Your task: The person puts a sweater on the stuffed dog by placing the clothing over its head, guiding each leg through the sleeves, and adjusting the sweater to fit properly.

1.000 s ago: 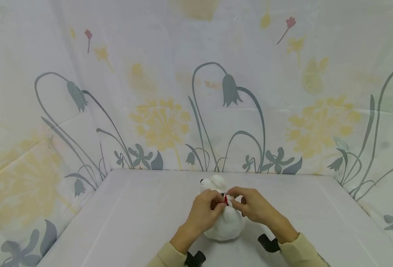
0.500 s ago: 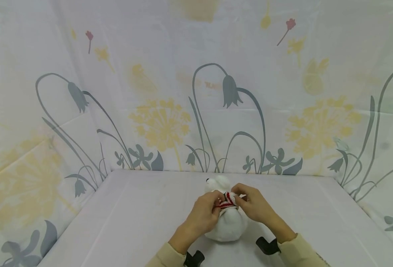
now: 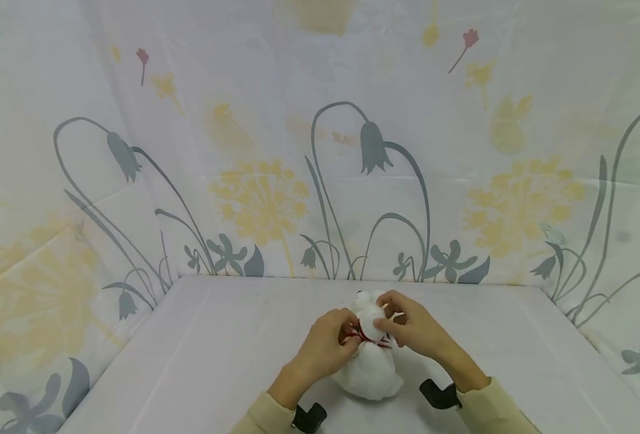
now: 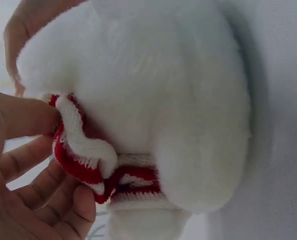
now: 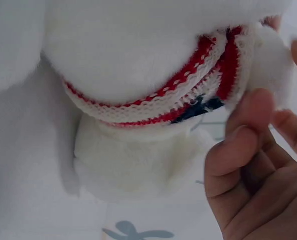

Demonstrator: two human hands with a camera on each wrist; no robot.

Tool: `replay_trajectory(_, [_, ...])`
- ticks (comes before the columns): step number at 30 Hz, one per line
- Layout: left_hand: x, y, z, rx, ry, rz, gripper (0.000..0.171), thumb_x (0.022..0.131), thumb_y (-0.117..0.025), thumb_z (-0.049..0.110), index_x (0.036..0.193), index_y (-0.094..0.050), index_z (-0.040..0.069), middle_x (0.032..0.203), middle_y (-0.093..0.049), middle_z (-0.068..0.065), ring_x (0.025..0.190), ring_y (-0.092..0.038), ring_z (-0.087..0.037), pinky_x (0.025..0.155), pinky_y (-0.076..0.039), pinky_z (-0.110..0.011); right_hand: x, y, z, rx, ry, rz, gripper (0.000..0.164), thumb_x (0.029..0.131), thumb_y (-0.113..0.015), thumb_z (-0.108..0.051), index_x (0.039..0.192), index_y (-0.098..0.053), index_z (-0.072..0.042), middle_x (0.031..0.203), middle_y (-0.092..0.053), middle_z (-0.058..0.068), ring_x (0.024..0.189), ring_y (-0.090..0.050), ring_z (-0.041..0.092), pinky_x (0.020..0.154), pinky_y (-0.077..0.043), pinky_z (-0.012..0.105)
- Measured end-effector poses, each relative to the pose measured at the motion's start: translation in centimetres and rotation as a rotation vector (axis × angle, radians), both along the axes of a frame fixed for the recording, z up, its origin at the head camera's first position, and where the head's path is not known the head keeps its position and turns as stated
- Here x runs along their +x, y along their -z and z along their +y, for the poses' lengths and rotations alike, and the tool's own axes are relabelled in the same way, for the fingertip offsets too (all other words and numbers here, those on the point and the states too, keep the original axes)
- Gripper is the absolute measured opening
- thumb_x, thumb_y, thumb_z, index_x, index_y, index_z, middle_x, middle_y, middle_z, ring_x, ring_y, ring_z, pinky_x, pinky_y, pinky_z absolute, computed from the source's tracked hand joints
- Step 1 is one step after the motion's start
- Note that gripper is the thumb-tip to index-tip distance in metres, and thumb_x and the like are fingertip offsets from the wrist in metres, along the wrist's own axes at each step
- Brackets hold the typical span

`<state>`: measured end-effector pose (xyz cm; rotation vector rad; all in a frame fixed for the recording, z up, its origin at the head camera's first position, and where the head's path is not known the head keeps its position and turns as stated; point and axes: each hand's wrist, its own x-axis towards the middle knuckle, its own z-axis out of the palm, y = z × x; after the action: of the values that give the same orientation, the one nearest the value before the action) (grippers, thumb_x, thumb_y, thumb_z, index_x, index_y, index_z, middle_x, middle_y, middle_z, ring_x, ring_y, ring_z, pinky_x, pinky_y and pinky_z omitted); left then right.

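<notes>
A white plush animal [image 3: 371, 374] with a small black nose lies or sits on the table between both hands. Round its body runs a red and white knitted garment [image 5: 153, 107] with a dark blue patch, bunched into a band. My left hand [image 3: 327, 340] pinches the folded edge of this knitted garment [image 4: 81, 145] between thumb and fingers. On the other side, my right hand [image 3: 409, 322] holds a rounded white part of the plush, which looks like a limb, thumb and fingers curled about it. The plush's far side is hidden.
The white table [image 3: 233, 337] reaches back to a hanging cloth [image 3: 265, 120] printed with flowers. Black wrist mounts [image 3: 439, 395] sit under both forearms, near beige sleeves [image 3: 493, 410].
The striped knit, stretched between both hands half a second ago, now sits lower as a narrow band. A rounded white part shows above it, and the right hand has moved onto that part.
</notes>
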<state>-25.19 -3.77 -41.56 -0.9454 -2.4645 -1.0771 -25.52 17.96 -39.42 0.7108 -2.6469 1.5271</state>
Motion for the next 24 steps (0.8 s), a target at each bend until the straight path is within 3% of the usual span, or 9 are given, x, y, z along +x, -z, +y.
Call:
replay_trajectory(3, [-0.1,0.0,0.2,0.095,0.030,-0.010,0.021,0.082,-0.072,0.007,0.099,-0.059,0.009,0.074,-0.055,0.002,0.064,-0.049,-0.005,0.059,-0.043,-0.018,0.4,-0.1,-0.4,0.077,-0.016,0.054,0.039,0.087,-0.070,-0.029,0.119,-0.054,-0.015,0.090,-0.058,0.006,0.060,-0.059,0.016,0.052,-0.047,0.029])
replay_trajectory(5, [-0.1,0.1,0.4,0.131,0.049,-0.015,0.023,0.082,-0.071,0.004,0.099,-0.056,0.009,0.074,-0.059,0.001,0.062,-0.050,-0.003,0.058,-0.044,-0.017,0.5,0.0,-0.7,0.088,-0.011,0.080,0.037,0.087,-0.070,-0.024,0.119,-0.054,-0.015,0.091,-0.059,0.004,0.061,-0.060,0.014,0.054,-0.049,0.028])
replay_trajectory(12, [0.1,0.7,0.8,0.136,0.027,0.017,0.029,0.079,-0.065,-0.004,0.100,-0.050,0.010,0.067,-0.058,0.006,0.056,-0.048,0.002,0.052,-0.041,-0.014,0.4,0.8,-1.5,-0.015,0.027,0.117,0.020,0.089,-0.063,-0.008,0.108,-0.058,-0.011,0.096,-0.062,0.007,0.070,-0.066,0.015,0.061,-0.054,0.030])
replay_trajectory(14, [0.2,0.6,0.8,0.120,0.019,0.030,0.032,0.077,-0.063,-0.005,0.102,-0.050,0.011,0.066,-0.055,0.007,0.055,-0.046,0.001,0.051,-0.040,-0.014,0.3,0.8,-1.5,-0.067,0.034,0.101,0.020,0.088,-0.063,-0.008,0.108,-0.059,-0.009,0.097,-0.063,0.009,0.072,-0.067,0.015,0.062,-0.054,0.030])
replay_trajectory(16, [0.2,0.6,0.8,0.106,0.020,0.026,0.035,0.075,-0.062,-0.006,0.103,-0.050,0.011,0.066,-0.053,0.008,0.055,-0.046,0.001,0.052,-0.040,-0.014,0.2,0.7,-1.4,-0.149,0.024,0.056,0.021,0.088,-0.062,-0.007,0.109,-0.059,-0.005,0.096,-0.063,0.010,0.064,-0.063,0.012,0.056,-0.051,0.027])
replay_trajectory(21, [0.3,0.8,0.8,0.098,0.035,-0.029,0.030,0.079,-0.062,-0.004,0.105,-0.055,0.010,0.068,-0.058,0.007,0.058,-0.049,0.001,0.055,-0.043,-0.015,0.1,0.5,-0.8,-0.385,-0.008,-0.126,0.025,0.087,-0.062,-0.004,0.110,-0.057,0.004,0.080,-0.059,0.008,0.043,-0.038,0.008,0.041,-0.034,0.022])
replay_trajectory(24, [0.3,1.1,0.6,0.107,0.042,-0.080,0.028,0.082,-0.064,-0.001,0.106,-0.057,0.010,0.073,-0.062,0.005,0.062,-0.053,0.000,0.058,-0.046,-0.017,0.1,0.6,-0.6,-0.378,0.004,-0.137,0.025,0.087,-0.064,-0.005,0.109,-0.056,0.005,0.078,-0.057,0.007,0.045,-0.043,0.009,0.043,-0.038,0.023])
